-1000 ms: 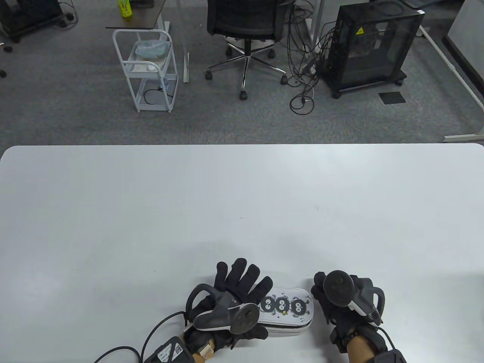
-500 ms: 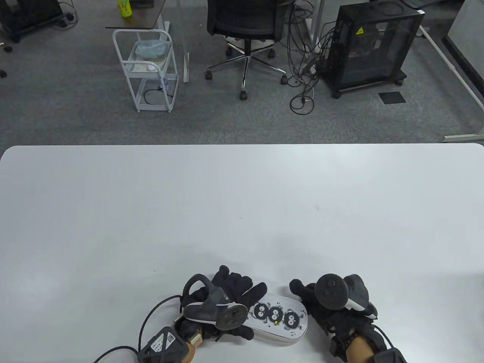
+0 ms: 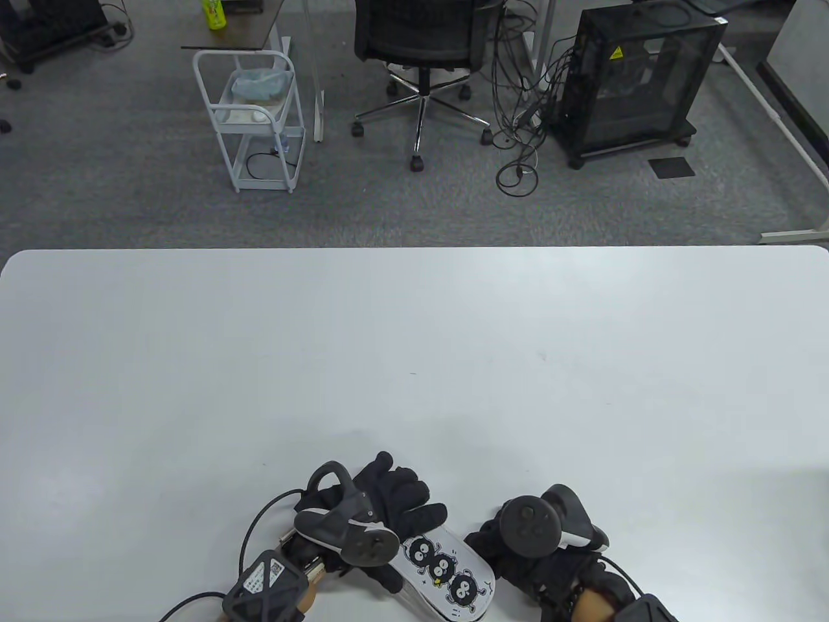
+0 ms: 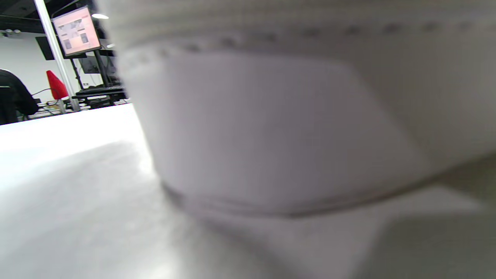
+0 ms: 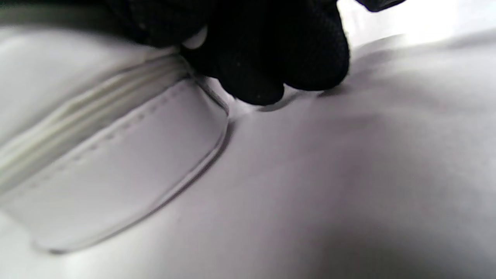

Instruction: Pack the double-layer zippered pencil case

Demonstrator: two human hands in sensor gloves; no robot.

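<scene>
The white case (image 3: 447,573) lies at the table's (image 3: 414,356) near edge, printed with three black soot creatures, no readable writing. Its long axis runs diagonally, far-left to near-right. The left hand (image 3: 388,512) grips its left end; the right hand (image 3: 518,557) curls on its right side.

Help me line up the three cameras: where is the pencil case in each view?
Table view: the case lies at the bottom edge, centre, tilted, between the two hands.
Left wrist view: the case fills most of the frame, blurred, its white side close to the lens.
Right wrist view: the case takes up the left half, its rounded end by the gloved fingertips.
Shared landmark: the white table.
</scene>
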